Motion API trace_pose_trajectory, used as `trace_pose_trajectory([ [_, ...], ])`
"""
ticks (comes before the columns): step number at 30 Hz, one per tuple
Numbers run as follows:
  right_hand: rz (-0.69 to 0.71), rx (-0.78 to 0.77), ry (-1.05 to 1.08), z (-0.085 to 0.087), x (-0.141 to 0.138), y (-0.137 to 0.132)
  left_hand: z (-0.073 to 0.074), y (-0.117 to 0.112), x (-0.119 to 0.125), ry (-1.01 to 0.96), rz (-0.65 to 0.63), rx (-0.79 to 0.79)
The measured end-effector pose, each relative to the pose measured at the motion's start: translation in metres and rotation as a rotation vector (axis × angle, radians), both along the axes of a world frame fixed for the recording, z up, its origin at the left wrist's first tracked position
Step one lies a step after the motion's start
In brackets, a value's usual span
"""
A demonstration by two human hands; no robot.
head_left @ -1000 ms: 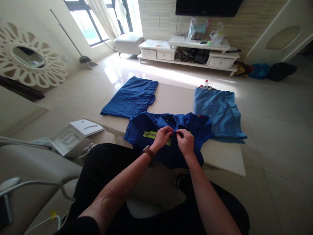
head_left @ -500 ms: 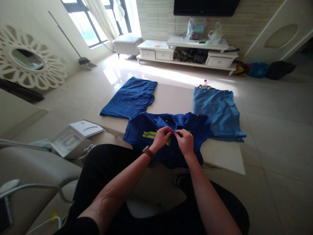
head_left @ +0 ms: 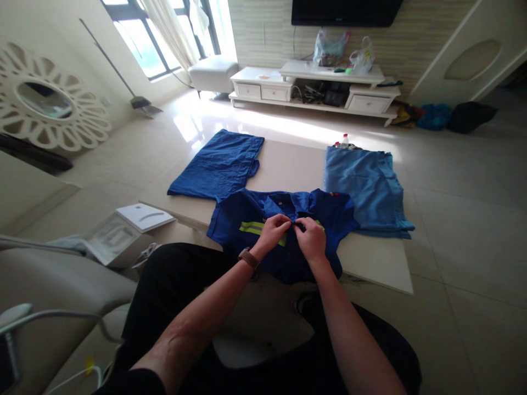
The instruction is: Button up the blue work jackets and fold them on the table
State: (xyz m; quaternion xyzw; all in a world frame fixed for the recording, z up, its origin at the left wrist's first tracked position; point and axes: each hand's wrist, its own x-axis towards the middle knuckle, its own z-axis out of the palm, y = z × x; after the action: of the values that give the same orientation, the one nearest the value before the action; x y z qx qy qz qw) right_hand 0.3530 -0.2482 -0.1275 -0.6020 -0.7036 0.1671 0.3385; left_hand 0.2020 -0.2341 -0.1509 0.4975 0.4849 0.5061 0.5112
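A dark blue work shirt (head_left: 234,211) with yellow-green reflective strips lies front up over the near edge of the low table (head_left: 288,159), its collar toward the far side. My left hand (head_left: 274,233), with a watch on the wrist, pinches the shirt's front opening just below the collar. Right beside it, my right hand (head_left: 310,238) pinches the same front edge, fingertips nearly touching the left ones. Whatever button lies between the fingers is hidden. Folded blue cloth (head_left: 218,164) lies on the table's left part, and lighter blue folded cloth (head_left: 364,186) on its right.
Bottles with red caps (head_left: 345,141) stand behind the lighter cloth. An opened white box (head_left: 144,216) sits left of the table, near a grey seat (head_left: 61,285). Across the floor stands a white TV cabinet (head_left: 274,93) with plastic bags (head_left: 363,57) on it.
My right fingers have shifted slightly at the shirt's front edge. Both hands keep their pinch in nearly the same place, and the shirt has hardly moved.
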Motion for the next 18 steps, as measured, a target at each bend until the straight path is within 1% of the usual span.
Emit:
trace_pose_trajectory([
  [4,0.004,0.019,-0.006,0.0007,-0.0017,-0.001,-0.0013,0.0011,0.0046,-0.032,0.045,-0.052],
  [10,0.003,0.031,0.01,0.0038,-0.0037,-0.0018,0.0015,0.0039,0.0081,-0.028,0.099,-0.043],
  [14,-0.025,0.052,0.014,0.0044,-0.0038,-0.0021,0.0041,0.0027,0.0096,-0.09,0.108,-0.077],
  [18,-0.035,0.076,0.062,0.0044,-0.0038,-0.0012,0.0037,0.0023,0.0098,-0.153,0.116,-0.147],
])
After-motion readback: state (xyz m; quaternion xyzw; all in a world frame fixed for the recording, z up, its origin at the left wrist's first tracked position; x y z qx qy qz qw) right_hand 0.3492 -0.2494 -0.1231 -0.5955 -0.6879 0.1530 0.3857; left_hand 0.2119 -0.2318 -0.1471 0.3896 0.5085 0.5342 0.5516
